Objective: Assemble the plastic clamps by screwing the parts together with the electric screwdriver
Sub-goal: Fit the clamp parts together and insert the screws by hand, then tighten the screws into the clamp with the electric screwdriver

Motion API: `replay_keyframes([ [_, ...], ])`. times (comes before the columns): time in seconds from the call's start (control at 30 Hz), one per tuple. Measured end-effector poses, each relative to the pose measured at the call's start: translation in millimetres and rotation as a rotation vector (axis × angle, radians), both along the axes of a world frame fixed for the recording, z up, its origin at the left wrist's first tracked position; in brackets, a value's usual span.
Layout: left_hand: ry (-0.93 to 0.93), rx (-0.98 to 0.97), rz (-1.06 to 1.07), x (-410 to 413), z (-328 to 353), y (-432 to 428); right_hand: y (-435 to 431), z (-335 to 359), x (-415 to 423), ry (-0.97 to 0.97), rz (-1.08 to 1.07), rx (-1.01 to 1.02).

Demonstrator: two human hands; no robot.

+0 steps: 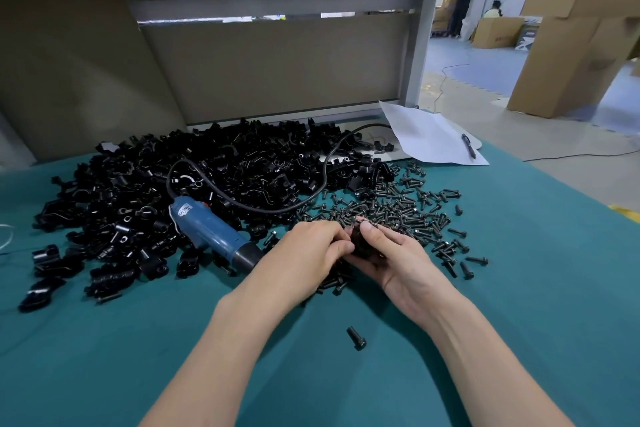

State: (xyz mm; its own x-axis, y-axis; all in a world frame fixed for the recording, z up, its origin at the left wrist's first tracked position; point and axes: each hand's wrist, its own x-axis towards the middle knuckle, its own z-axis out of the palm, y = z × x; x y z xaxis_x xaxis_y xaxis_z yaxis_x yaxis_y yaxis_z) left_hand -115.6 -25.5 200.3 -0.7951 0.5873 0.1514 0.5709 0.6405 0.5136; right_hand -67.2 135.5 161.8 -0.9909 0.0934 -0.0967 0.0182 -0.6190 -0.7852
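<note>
My left hand (pixel 310 250) and my right hand (pixel 391 253) meet at the middle of the teal table, both gripping one black plastic clamp (pixel 360 242) between their fingers. My right thumb and fingers also pinch a small screw at the clamp's top. The blue electric screwdriver (pixel 211 231) lies on the table just left of my left hand, its black tip pointing toward my wrist and its cable looping back. A large heap of black clamp parts (pixel 180 191) spreads behind it. Several black screws (pixel 408 215) lie scattered beyond my right hand.
One loose screw (pixel 356 339) lies between my forearms. A white sheet (pixel 433 135) with a pen (pixel 469 146) sits at the back right corner. A grey partition (pixel 277 73) closes the table's far side. Cardboard boxes (pixel 571 56) stand on the floor to the right.
</note>
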Motion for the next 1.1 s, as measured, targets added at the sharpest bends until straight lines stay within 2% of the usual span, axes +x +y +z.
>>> replay_keyframes([
  [0.07, -0.001, 0.111, 0.097, 7.8, -0.3, -6.9, -3.0, 1.0, -0.3, 0.015, -0.017, -0.048],
  [0.17, 0.094, 0.266, 0.496, 7.9, 3.9, -36.3, -4.6, 3.8, -0.4, 0.017, -0.049, -0.101],
  [0.2, 0.084, 0.244, 0.644, 1.5, 6.2, -50.2, -4.5, 4.2, 0.2, 0.014, -0.060, -0.097],
  [0.27, -0.065, 0.086, 0.849, -16.0, 13.0, -75.1, -4.9, 4.5, 1.1, 0.011, -0.075, -0.072],
  [0.37, -0.287, -0.182, 0.874, -34.4, 23.0, -85.9, -7.6, 3.3, 1.9, 0.009, -0.089, 0.024],
  [0.47, -0.400, -0.215, 0.875, -48.5, 29.4, -81.9, -9.2, 0.4, 0.9, 0.015, -0.115, 0.153],
  [0.53, -0.504, -0.043, 0.911, -57.6, 30.8, -80.4, -8.9, -0.6, 0.6, 0.034, -0.118, 0.208],
  [0.7, -0.678, 0.628, 0.824, -60.2, 21.7, -84.4, -8.6, -1.5, 0.9, 0.044, -0.144, 0.277],
  [0.77, -0.752, 0.941, 0.728, -61.0, 16.1, -87.7, -8.0, -1.4, 0.1, 0.050, -0.155, 0.305],
  [0.87, -0.901, 1.454, 0.440, -61.8, 10.9, -86.4, -7.5, -1.7, -2.3, 0.055, -0.163, 0.344],
  [0.97, -0.923, 1.718, 0.264, -58.9, 2.3, -70.6, -5.7, -4.7, -4.4, 0.062, -0.162, 0.379],
  [1.1, -0.937, 2.051, 0.320, -58.1, -19.8, -53.3, 1.6, -11.2, -5.7, 0.033, -0.204, 0.524],
])
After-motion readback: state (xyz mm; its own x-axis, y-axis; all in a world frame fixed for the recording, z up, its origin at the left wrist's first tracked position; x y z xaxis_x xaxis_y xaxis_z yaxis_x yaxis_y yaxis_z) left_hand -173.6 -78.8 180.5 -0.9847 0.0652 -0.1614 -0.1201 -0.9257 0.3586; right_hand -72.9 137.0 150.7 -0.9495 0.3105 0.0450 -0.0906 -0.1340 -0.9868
